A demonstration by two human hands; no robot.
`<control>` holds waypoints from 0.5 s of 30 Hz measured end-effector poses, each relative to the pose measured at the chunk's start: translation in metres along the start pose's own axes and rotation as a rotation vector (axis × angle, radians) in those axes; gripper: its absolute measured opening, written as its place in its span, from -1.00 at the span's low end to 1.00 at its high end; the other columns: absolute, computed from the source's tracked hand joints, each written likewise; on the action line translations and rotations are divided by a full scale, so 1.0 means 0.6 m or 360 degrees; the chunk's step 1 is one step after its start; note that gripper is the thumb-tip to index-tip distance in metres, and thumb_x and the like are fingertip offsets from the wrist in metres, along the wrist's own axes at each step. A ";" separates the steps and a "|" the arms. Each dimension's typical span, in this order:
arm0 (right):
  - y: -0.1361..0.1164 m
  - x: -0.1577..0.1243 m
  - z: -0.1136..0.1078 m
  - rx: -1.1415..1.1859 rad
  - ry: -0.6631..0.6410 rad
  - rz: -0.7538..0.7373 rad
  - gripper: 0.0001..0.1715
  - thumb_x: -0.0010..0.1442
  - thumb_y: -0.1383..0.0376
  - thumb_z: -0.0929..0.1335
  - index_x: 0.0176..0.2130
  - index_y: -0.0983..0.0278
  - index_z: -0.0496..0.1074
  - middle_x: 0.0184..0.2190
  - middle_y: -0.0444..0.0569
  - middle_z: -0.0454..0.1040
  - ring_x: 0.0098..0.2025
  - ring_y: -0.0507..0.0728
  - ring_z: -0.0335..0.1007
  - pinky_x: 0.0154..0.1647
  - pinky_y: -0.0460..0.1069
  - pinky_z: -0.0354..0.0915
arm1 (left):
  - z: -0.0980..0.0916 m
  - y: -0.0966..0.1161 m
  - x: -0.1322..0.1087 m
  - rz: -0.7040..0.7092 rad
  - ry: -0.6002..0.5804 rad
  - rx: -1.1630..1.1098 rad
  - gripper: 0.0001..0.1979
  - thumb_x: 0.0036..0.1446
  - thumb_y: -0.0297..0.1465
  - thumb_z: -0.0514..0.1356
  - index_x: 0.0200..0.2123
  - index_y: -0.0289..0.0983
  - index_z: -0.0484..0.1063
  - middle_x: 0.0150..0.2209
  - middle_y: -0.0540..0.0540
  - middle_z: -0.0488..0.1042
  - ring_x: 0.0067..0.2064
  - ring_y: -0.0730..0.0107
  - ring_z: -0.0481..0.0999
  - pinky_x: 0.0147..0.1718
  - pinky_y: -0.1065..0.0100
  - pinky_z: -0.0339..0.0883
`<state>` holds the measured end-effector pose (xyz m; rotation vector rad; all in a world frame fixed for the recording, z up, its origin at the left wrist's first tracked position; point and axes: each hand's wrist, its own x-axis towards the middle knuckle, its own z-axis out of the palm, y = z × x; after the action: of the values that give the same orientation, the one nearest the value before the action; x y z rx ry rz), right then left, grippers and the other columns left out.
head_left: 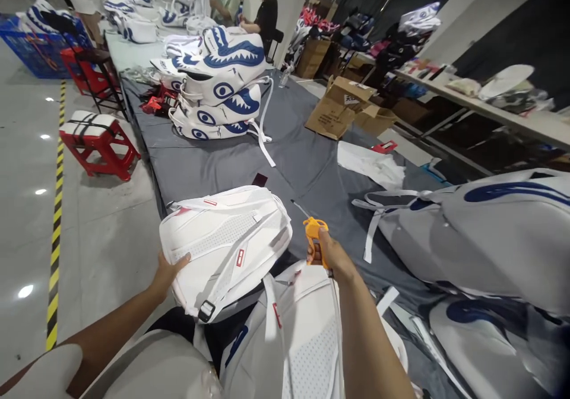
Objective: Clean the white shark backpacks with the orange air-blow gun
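Note:
A white backpack (227, 233) lies on its front with its back panel and straps facing up. My left hand (171, 273) grips its near left edge, thumb on top and the other fingers hidden below. In my right hand (327, 250) is a pair of orange-handled scissors (315, 228), the thin blades pointing away to the upper left, just right of the backpack. A second white backpack (307, 328) rests under my right forearm, close to my body. On the lying backpack a black buckle (206, 310) and a small red label (240, 257) show.
Stacked white backpacks (222, 84) with blue shark patterns stand farther along the grey-covered table (294, 167). More large backpacks (499, 233) crowd the right side. A cardboard box (338, 107) sits at the far right edge; a red stool (100, 143) stands left. Other people work beyond.

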<state>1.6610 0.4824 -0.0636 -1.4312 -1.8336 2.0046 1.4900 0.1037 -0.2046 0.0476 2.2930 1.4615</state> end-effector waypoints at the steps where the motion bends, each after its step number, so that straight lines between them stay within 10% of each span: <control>1: -0.003 0.003 0.018 -0.0019 -0.0043 -0.0023 -0.46 0.35 -0.10 0.14 -0.35 0.24 0.33 -0.65 -0.11 0.35 -0.69 0.05 0.28 -0.62 -0.05 0.29 | -0.001 -0.003 0.000 -0.0125 -0.0106 -0.0234 -0.11 0.14 -0.06 0.24 0.39 -0.32 -0.03 0.22 -0.39 0.37 0.17 -0.11 0.47 0.09 -0.08 0.46; 9: -0.033 0.005 0.151 -0.0181 -0.0343 -0.0147 -0.48 0.31 -0.14 0.18 -0.30 0.23 0.28 -0.68 -0.21 0.31 -0.71 0.00 0.24 -0.65 -0.10 0.23 | 0.004 0.033 0.029 -0.0204 0.0050 -0.0399 -0.34 0.06 -0.09 0.30 0.17 -0.27 0.34 0.10 -0.25 0.50 0.11 -0.06 0.52 0.12 -0.05 0.42; 15: 0.003 -0.015 0.105 -0.0252 -0.0013 -0.0131 -0.44 0.27 -0.21 0.18 -0.29 0.22 0.25 -0.68 -0.17 0.36 -0.71 0.06 0.30 -0.68 -0.09 0.17 | -0.015 0.080 0.173 -0.0158 0.0183 -0.0238 -0.36 0.01 -0.17 0.28 0.14 -0.35 0.38 0.05 -0.25 0.53 0.04 -0.03 0.55 0.03 0.01 0.48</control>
<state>1.6259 0.4294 -0.0693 -1.3607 -2.0599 1.8680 1.3830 0.1433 -0.1935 -0.1956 2.2324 1.6166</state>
